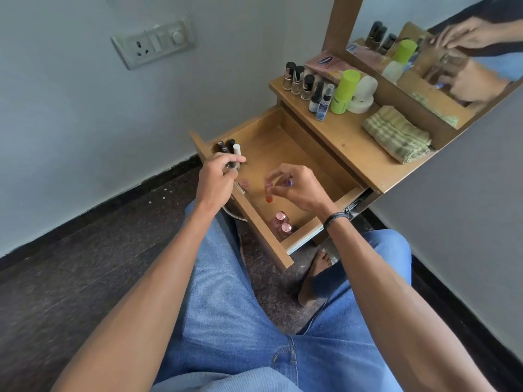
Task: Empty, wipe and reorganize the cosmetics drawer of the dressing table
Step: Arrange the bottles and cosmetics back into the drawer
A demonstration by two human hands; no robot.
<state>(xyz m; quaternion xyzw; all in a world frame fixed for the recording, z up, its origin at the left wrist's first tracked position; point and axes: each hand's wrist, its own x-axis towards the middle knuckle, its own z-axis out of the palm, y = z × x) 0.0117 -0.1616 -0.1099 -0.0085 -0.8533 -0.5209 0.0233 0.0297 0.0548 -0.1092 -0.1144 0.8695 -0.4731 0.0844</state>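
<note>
Pinching a small red-tipped tube (268,193) between thumb and fingertips, the right grip (297,185) hangs over the open drawer (283,148) of the dressing table. The left grip (218,176) curls round a bunch of black and white cosmetic sticks (229,147) at the drawer's far-left corner. Two pink-capped bottles (281,222) stand in its near corner. On the bench (353,145) above stand nail polish bottles (297,79), a green-capped can (343,91) and a white jar (363,94), with a folded checked cloth (396,134) beside them.

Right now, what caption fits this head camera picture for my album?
Left hand holds slim tubes, right hand pinches a red-tipped tube over the open drawer.
</note>
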